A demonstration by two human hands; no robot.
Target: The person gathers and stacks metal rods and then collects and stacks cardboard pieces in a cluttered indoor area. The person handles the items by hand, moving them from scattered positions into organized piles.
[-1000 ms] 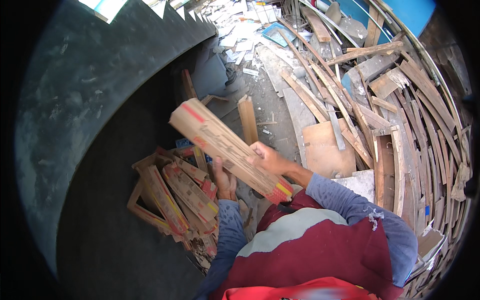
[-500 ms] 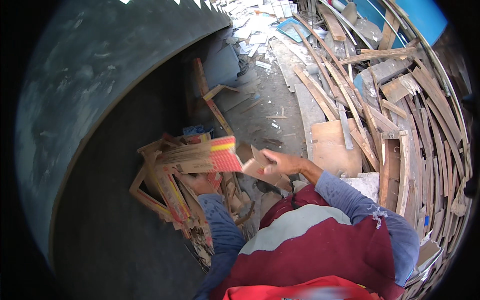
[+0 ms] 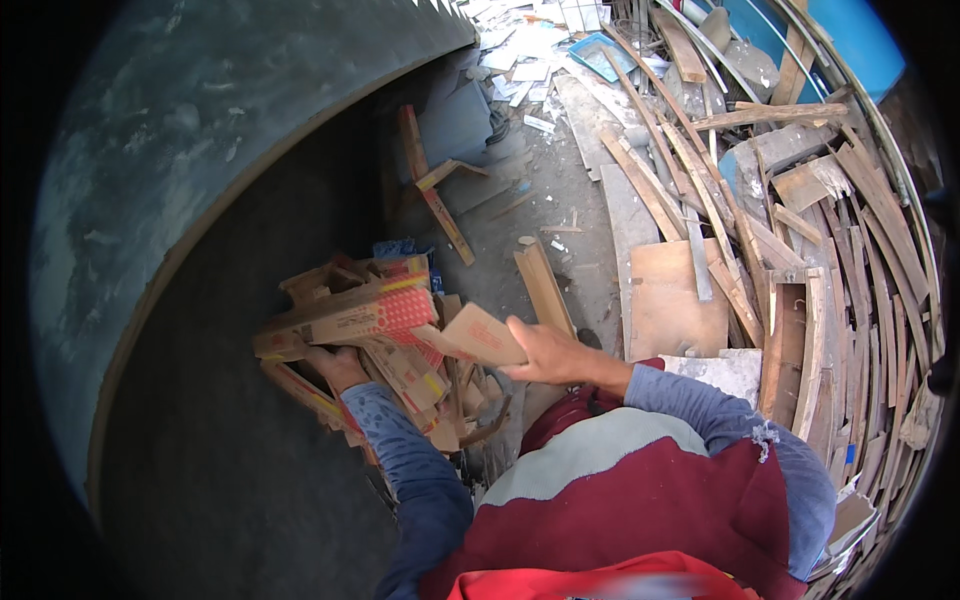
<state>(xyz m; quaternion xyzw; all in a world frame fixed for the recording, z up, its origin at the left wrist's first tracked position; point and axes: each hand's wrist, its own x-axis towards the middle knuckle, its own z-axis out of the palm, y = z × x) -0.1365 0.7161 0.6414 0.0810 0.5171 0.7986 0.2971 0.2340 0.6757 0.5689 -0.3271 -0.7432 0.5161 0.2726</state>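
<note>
A long brown cardboard box (image 3: 345, 318) with red and yellow print lies across the front of me, its end flap (image 3: 482, 337) spread out to the right. My left hand (image 3: 340, 368) is closed round the box's near-left underside; some of its fingers are hidden beneath the cardboard. My right hand (image 3: 550, 353) pinches the outer edge of the flap. Below and beside the box is a heap of flattened and folded cardboard (image 3: 405, 380). Just beyond my right hand, a folded brown cardboard strip (image 3: 543, 288) lies on the ground.
A dark, paint-marked wall (image 3: 190, 140) curves along the left. Wooden planks (image 3: 690, 190) and boards are piled on the right, with a flat brown panel (image 3: 680, 300) among them. Farther off are a blue tray (image 3: 600, 57), scattered white sheets (image 3: 525, 65) and another cardboard strip (image 3: 440, 215).
The box has moved left and lower, and my left hand has slid left along it. My right hand has shifted slightly nearer with the flap. The folded strip beyond it now shows more fully.
</note>
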